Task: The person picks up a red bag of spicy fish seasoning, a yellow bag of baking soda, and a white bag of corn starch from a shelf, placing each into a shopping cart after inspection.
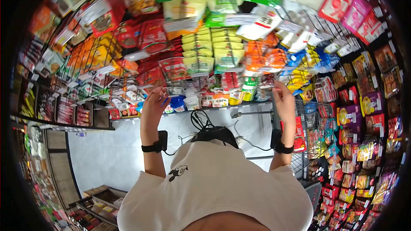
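Note:
My left hand [156, 98] is raised in front of the lower shelf, fingers loosely curled and apart, with no held item showing. Blue packets [177, 103] on that shelf lie just to its right in this view. My right hand [284, 97] is up at about the same height, its fingers bent and parted, beside a dark upright bar [275, 113]. Close to its fingertips are small dark-red packs [267, 80]. Each wrist wears a black strap with a small box, and cables run from them.
Packed snack shelves curve around me, with yellow bags [198, 47] and orange packs [274, 57] ahead. A wire cart [306, 158] with packets stands on my right. Grey floor [102, 154] shows below the shelf. Boxes [107, 196] stand behind on the left.

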`<act>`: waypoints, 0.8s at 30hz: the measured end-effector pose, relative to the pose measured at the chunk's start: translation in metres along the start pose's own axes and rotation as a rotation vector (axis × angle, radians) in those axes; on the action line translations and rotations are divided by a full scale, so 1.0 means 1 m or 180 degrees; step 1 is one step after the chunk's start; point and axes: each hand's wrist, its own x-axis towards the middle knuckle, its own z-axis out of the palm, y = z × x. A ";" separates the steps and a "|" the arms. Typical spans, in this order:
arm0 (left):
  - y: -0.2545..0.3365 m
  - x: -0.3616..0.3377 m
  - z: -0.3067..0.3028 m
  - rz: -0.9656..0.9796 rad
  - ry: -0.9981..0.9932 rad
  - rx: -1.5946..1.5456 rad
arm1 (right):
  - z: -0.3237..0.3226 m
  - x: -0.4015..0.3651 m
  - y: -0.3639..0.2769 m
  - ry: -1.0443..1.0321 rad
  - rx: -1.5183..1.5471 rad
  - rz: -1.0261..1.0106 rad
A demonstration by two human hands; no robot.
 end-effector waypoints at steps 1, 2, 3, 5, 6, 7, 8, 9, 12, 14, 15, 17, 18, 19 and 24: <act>0.010 -0.003 -0.014 0.0044 0.0032 -0.0064 | 0.014 0.003 -0.020 -0.0219 0.0088 0.0268; 0.019 -0.008 -0.026 0.0066 0.0082 0.0022 | 0.032 0.004 -0.034 -0.0155 0.0110 0.0098; 0.026 -0.011 -0.041 0.0088 0.0145 0.0070 | 0.049 0.005 -0.046 -0.0092 0.0135 -0.0075; 0.039 -0.019 -0.070 0.0122 0.0279 0.0165 | 0.078 0.008 -0.070 -0.0078 0.0196 -0.0301; 0.045 -0.023 -0.084 0.0055 0.0406 0.0109 | 0.091 0.009 -0.080 -0.0070 0.0229 -0.0409; 0.050 -0.026 -0.099 0.0049 0.0490 0.0090 | 0.102 0.011 -0.088 -0.0143 0.0232 -0.0442; 0.054 -0.028 -0.113 0.0042 0.0567 0.0074 | 0.113 0.013 -0.095 -0.0208 0.0234 -0.0472; 0.057 -0.031 -0.124 0.0031 0.0638 0.0061 | 0.123 0.015 -0.102 -0.0267 0.0235 -0.0499; 0.066 -0.036 -0.146 0.0024 0.0755 0.0126 | 0.148 0.022 -0.124 -0.0599 0.0396 -0.0441; 0.066 -0.033 -0.158 0.0034 0.0842 0.0051 | 0.165 0.026 -0.131 -0.0695 0.0506 -0.0499; 0.065 -0.029 -0.161 0.0057 0.0873 -0.0019 | 0.172 0.029 -0.134 -0.0752 0.0531 -0.0486; 0.061 -0.021 -0.165 0.0149 0.0915 -0.0112 | 0.185 0.034 -0.141 -0.0878 0.0582 -0.0461; 0.059 -0.014 -0.165 0.0221 0.0929 -0.0129 | 0.190 0.037 -0.146 -0.0994 0.0579 -0.0416; 0.058 -0.009 -0.163 0.0297 0.0946 -0.0139 | 0.196 0.040 -0.148 -0.1144 0.0664 -0.0324; 0.075 0.028 -0.130 0.0304 0.0198 -0.0597 | 0.233 0.070 -0.166 -0.1851 0.2089 0.0478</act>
